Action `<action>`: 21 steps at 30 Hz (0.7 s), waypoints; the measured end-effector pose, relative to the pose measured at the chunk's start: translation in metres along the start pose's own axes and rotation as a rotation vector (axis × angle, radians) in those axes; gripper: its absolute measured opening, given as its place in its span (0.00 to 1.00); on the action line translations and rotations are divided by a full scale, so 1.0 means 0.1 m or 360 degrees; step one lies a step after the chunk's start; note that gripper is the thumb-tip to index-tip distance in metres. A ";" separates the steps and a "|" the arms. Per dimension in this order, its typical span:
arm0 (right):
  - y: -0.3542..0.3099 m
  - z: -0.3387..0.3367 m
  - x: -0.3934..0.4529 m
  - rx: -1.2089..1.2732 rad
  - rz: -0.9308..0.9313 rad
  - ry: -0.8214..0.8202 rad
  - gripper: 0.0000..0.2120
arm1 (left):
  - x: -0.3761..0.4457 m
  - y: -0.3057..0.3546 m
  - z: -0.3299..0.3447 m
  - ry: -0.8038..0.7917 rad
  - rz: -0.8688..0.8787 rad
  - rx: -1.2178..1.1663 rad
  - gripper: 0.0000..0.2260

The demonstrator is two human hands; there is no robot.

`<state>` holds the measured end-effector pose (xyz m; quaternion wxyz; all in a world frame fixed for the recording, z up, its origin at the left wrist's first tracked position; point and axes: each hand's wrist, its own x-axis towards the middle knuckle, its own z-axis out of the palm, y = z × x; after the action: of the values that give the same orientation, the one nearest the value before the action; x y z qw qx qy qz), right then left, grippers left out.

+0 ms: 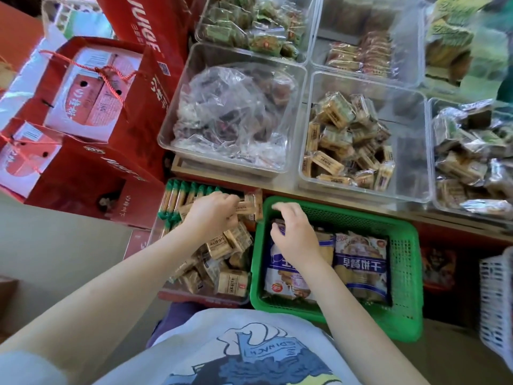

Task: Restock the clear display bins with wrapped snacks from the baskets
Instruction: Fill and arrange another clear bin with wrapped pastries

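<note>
Left hand (212, 211) gripped tan snacks (249, 208) over clear box (163, 232), right hand (294, 234) loosely curled, empty, above green basket (405, 262), half-full bin (410, 162) behind on bench (277, 190)

The left hand (212, 211) grips tan wrapped snacks (249, 208) over a clear box (166, 284), the right hand (294, 234) reaching into the green basket (405, 273) below the clear bins (305, 129).

A snack shop: clear display bins (305, 112) of wrapped snacks, red gift boxes (91, 87) stacked alongside, stock baskets (402, 245) below.
</note>
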<state>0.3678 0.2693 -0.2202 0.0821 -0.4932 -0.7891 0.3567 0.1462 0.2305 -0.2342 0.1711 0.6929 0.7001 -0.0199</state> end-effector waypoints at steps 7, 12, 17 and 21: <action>-0.27 -0.43 0.25 -0.0067 -0.0333 0.0147 0.21 | -0.02 0.38 -0.44 0.0743 0.0410 -0.0497 0.23; 0.09 -0.91 0.45 -0.0127 -0.0043 0.0955 0.21 | 0.20 0.34 -0.51 0.0737 -0.0107 -0.0553 0.26; 0.59 -1.00 0.77 -0.0362 0.0585 0.0448 0.29 | 0.29 0.21 -0.31 0.0179 -0.0250 -0.0156 0.35; 0.58 -0.97 0.80 -0.0529 0.0753 0.0308 0.36 | 0.26 0.21 -0.27 0.0249 -0.0237 -0.0231 0.34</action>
<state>0.4166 0.3984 -0.2042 -0.0103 -0.7018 -0.6883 0.1832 0.1616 0.2637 -0.2110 0.1637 0.6242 0.7604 0.0724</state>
